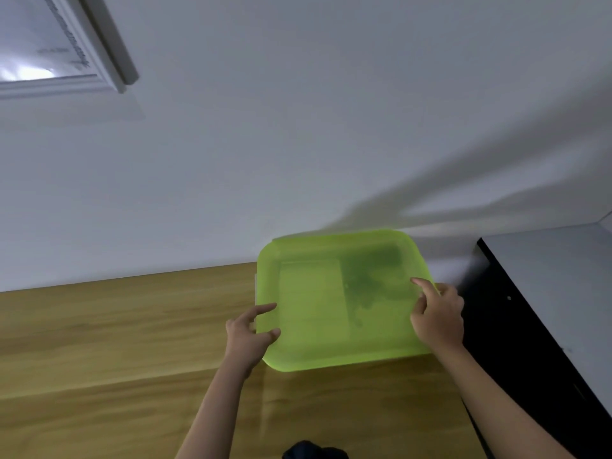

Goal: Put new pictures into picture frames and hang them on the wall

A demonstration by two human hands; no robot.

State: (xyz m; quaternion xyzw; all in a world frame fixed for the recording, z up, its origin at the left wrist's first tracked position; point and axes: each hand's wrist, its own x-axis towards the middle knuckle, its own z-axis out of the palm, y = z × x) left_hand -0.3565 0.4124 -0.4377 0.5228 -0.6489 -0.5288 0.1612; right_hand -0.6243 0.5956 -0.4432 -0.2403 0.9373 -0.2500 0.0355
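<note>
A translucent green plastic lid (341,299) covers a box standing on the wooden table (116,342), against the white wall. Dark and pale shapes show faintly through the lid. My left hand (248,339) grips the lid's left edge, thumb on top. My right hand (437,313) holds the lid's right edge, index finger resting on its top. A white picture frame (66,51) with a glossy sheet in it hangs on the wall at the top left.
A black and grey cabinet or appliance (546,309) stands right of the box, close to my right arm. A dark object (314,451) peeks in at the bottom edge. The white wall (298,127) rises behind the table.
</note>
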